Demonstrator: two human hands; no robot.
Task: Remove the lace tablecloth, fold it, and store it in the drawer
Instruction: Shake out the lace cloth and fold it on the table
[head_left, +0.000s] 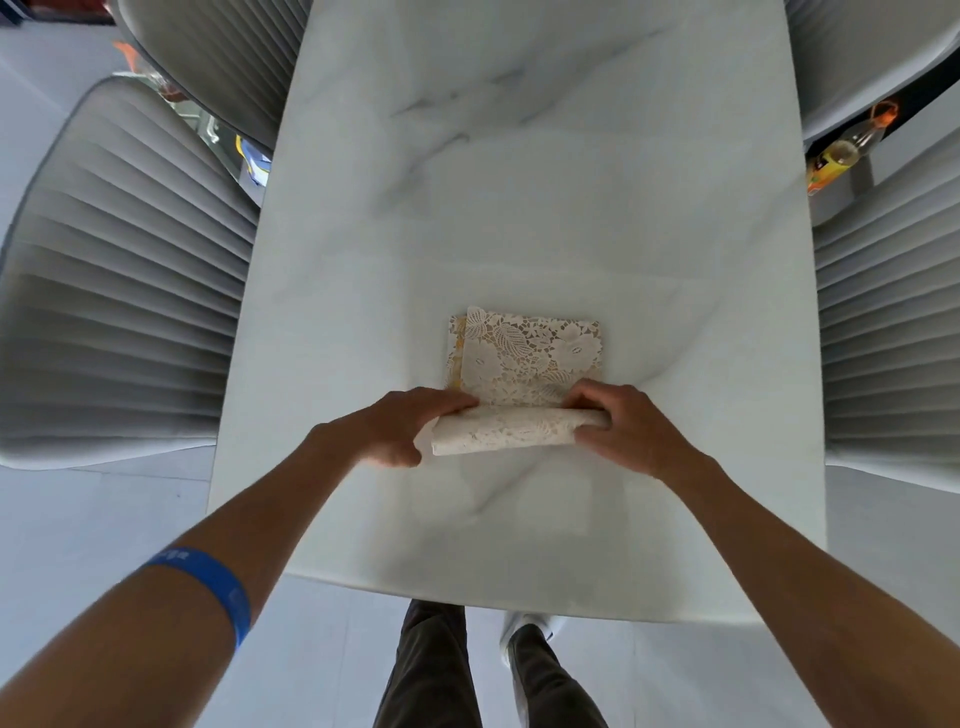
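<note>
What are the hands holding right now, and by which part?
Both hands, left hand and right hand, hold the lace tablecloth by the two ends of its near edge, which is turned up over the marble table.

White marble-look table (519, 182) with grey veining, long axis running away from the camera. Grey ribbed upholstered chairs (124, 291) stand along both long sides, close to its edges. Glass bottle (852, 145) and orange box (823, 174) visible beyond the right edge. Pale floor (332, 665) beneath.

tablecloth (524, 358) on table (519, 182) (near end) | chairs (119, 312) left, right
</note>
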